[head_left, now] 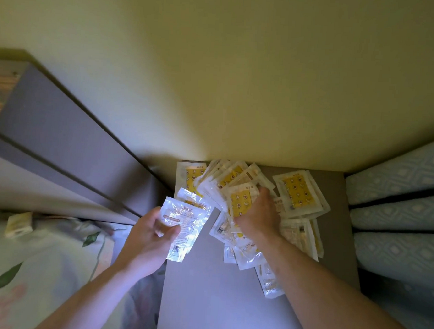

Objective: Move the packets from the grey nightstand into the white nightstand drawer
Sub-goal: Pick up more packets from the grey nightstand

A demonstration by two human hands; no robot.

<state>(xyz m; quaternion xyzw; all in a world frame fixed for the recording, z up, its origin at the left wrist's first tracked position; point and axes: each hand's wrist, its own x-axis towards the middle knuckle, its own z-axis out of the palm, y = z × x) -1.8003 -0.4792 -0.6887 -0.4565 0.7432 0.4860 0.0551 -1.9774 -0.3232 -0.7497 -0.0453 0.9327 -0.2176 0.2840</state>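
Observation:
Several clear plastic packets with yellow printed inserts lie in a loose heap on the grey nightstand top, against the wall. My left hand holds a small stack of white-and-clear packets over the nightstand's left edge, thumb on top. My right hand reaches into the heap, fingers curled around a yellow-patterned packet. The white nightstand and its drawer are not in view.
A grey headboard panel runs along the left. A bed with leaf-print bedding lies at lower left, with a small box on it. Blue patterned fabric stands to the right. A yellow wall is behind.

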